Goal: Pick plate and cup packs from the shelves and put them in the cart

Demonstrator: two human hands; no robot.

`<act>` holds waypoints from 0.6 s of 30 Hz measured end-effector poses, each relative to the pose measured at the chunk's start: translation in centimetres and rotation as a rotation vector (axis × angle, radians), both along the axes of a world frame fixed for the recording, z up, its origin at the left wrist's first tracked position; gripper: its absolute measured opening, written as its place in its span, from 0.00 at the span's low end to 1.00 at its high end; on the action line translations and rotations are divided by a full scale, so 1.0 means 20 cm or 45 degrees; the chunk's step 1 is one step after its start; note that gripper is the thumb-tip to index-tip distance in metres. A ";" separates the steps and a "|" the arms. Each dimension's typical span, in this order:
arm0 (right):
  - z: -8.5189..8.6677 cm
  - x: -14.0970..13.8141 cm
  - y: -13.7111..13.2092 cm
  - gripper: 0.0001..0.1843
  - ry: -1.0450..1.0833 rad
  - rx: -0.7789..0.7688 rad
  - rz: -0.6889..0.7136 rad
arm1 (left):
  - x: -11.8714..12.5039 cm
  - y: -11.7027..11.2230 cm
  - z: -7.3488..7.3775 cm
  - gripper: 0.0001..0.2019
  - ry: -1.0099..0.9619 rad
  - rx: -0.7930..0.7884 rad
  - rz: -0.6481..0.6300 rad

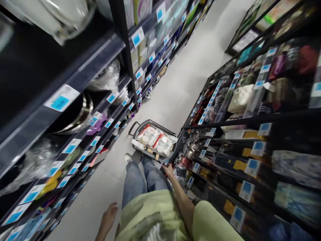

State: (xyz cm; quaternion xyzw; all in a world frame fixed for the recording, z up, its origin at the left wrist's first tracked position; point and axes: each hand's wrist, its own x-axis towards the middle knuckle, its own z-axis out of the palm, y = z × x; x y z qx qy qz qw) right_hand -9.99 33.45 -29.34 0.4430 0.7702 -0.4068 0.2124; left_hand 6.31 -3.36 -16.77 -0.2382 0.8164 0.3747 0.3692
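Observation:
A dark shopping basket (173,135) sits low in front of my legs, near the floor. Inside it lie white packages with red edging (149,135), their kind unclear. My right hand (168,169) is closed around the dark handle at the basket's near right corner, close to the right-hand shelves. Another black handle loop (132,128) sticks out at the basket's far left side. At the lower left, my left hand (109,214) hangs beside my leg, its fingers loosely curled and nothing visible in them. It is slightly blurred.
Tall dark shelves (100,53) with blue-and-white price tags line the left, holding pans and plastic-wrapped goods. Shelves on the right (225,124) carry packed textiles and bagged items, close to my right arm. A pale floor aisle (180,80) runs between them.

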 end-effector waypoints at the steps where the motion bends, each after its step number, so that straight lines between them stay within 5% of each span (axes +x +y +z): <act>1: -0.08 -0.02 -0.01 0.26 -0.048 0.010 0.018 | -0.01 -0.03 -0.10 0.34 0.032 0.018 0.179; 4: -0.33 -0.08 -0.04 0.32 -0.165 0.036 0.082 | -0.06 -0.03 -0.35 0.36 0.175 0.140 0.609; 8: -0.69 -0.17 -0.08 0.35 -0.286 0.086 0.152 | -0.12 0.24 -0.55 0.38 0.099 0.286 0.771; 13: -1.05 -0.25 -0.11 0.36 -0.376 0.162 0.205 | -0.01 0.69 -0.71 0.25 -0.068 0.388 0.526; 16: -1.12 -0.28 -0.12 0.32 -0.335 0.188 0.254 | 0.02 0.81 -0.71 0.17 -0.078 0.467 0.288; 18: -1.10 -0.27 -0.13 0.28 -0.281 0.178 0.291 | -0.01 0.82 -0.69 0.17 -0.077 0.515 0.219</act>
